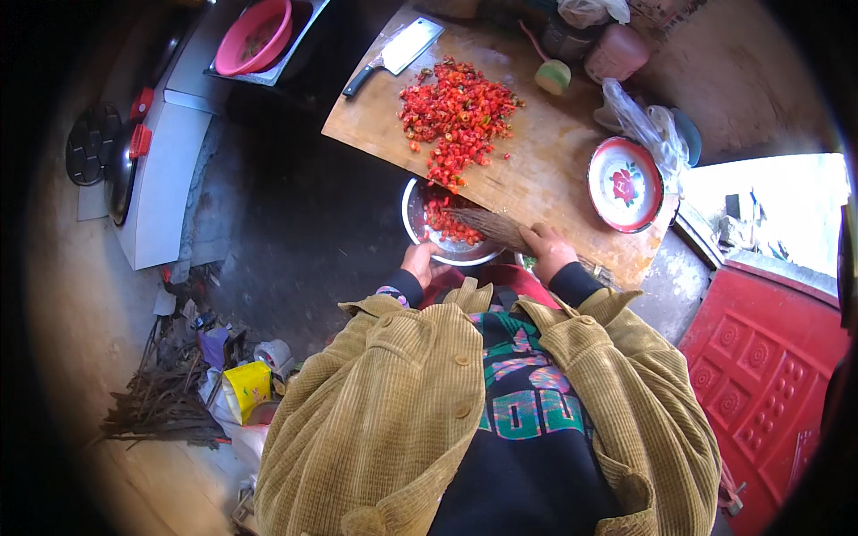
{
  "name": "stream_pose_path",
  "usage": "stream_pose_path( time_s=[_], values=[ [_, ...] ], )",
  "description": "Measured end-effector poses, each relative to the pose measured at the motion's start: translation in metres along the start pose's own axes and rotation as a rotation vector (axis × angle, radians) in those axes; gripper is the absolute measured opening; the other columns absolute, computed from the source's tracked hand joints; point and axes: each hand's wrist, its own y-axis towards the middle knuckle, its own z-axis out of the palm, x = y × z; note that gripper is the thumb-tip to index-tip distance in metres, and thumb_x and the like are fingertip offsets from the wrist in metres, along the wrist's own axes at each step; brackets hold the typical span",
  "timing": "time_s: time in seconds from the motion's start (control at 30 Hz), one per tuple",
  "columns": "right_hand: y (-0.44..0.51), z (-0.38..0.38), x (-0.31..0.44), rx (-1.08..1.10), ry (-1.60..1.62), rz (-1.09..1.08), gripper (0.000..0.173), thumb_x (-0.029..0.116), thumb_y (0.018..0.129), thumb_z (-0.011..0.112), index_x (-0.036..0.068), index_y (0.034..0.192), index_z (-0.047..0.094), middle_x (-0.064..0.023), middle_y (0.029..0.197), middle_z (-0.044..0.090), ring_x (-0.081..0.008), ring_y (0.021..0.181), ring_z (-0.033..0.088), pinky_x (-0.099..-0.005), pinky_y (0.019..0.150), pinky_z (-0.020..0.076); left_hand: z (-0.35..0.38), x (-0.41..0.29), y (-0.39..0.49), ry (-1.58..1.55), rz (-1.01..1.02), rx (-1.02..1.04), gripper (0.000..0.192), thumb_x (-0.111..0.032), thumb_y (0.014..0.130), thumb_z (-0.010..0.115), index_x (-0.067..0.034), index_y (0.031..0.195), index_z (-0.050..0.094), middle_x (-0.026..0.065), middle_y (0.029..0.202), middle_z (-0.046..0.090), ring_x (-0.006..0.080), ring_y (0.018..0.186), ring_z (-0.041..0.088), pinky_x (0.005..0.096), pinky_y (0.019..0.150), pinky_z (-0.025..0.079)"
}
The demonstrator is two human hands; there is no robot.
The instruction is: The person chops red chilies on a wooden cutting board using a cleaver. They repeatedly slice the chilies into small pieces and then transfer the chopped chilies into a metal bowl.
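My left hand [422, 264] grips the near-left rim of a metal basin [410, 213], held just below the edge of a wooden board [556, 181]. Chopped red chillies [450, 221] lie inside the basin. In my right hand [549, 250] is a brown bristle brush [493, 226], its tips reaching over the basin. A large heap of chopped red chillies [462, 110] spreads across the board and trails down to its edge above the basin. Beyond the heap's left side lies a cleaver [409, 48] with a black handle.
An enamel plate [624, 185] with a red rim sits at the board's right. Behind it are plastic bags [643, 127], a pink container [617, 53] and a green-and-white round object [554, 76]. A pink basin [255, 39] stands far left. A red door panel [757, 375] is at right.
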Motion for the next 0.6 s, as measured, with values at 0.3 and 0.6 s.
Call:
stream_pose_path(
  time_s=[0.3,0.6],
  values=[
    [0.029,-0.056,-0.036,-0.156,0.190,0.052,0.060,-0.001,0.071,0.063,0.009,0.130,0.063,-0.0216,0.119,0.065,-0.0441,0.117,0.059,-0.0472,0.104,0.0474,-0.006,-0.008,-0.006,-0.002,0.013,-0.010,0.035,-0.004,0.084,0.059,-0.005,0.119,0.059,0.0094,0.112,0.068,0.0239,0.101,0.066,0.0382,0.081,0.058],
    [0.203,-0.064,-0.091,-0.341,0.123,0.354,0.058,0.011,0.076,0.064,0.008,0.134,0.061,-0.0252,0.126,0.064,-0.0409,0.119,0.061,-0.0447,0.104,0.0483,-0.027,-0.013,-0.007,-0.045,0.005,-0.067,0.038,-0.004,0.084,0.059,-0.005,0.122,0.058,0.0099,0.111,0.069,0.0226,0.097,0.068,0.0356,0.074,0.060]
  ],
)
